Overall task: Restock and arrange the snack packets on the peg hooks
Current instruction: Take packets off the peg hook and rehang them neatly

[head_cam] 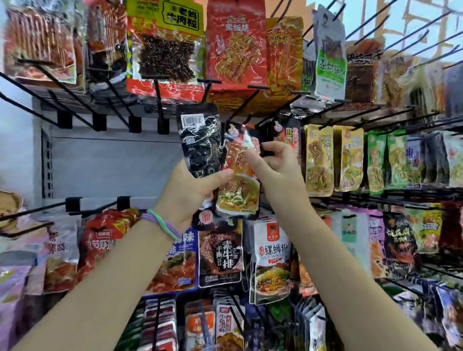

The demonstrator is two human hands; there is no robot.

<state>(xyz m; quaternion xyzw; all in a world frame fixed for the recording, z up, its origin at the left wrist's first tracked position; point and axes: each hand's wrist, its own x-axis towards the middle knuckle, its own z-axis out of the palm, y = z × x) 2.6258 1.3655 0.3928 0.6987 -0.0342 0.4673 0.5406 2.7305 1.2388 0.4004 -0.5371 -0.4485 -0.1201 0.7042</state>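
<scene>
While the left hand (188, 191) clutches the black packets (198, 140) and the right hand (275, 166) pinches the orange packet (238, 175) beside them, a loosened grip could drop either.

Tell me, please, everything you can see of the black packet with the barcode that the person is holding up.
The black packet is a glossy, crinkled foil-like pouch, its back facing the camera: a white barcode label near the top, small white print below. It stands nearly upright, tilted slightly left, before the bare grey back panel. The left hand grips its lower end, thumb across the front. Its right edge overlaps the orange packet, which the right hand pinches.
</scene>
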